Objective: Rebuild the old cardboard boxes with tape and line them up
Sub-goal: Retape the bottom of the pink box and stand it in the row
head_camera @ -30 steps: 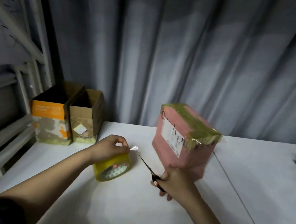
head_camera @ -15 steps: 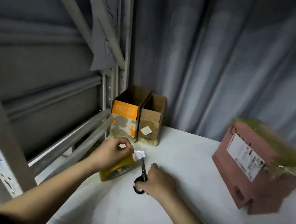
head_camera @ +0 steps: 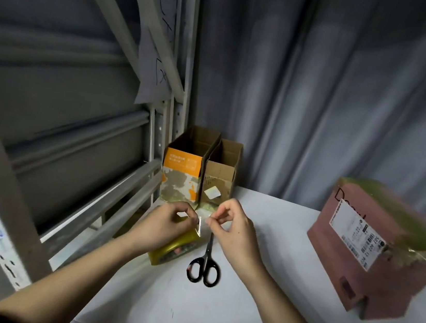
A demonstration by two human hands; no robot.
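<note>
Two open boxes (head_camera: 201, 172) are set side by side at the table's (head_camera: 254, 315) far left corner, beside the rack (head_camera: 71, 156). Tape roll (head_camera: 174, 248) and scissors (head_camera: 205, 262) are placed before them; a taped box (head_camera: 384, 254) is found well right.

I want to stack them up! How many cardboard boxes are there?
3: an orange-printed open box and a plain brown open box side by side by the curtain, and a taped pink box at the right. Others may be out of view.
</note>
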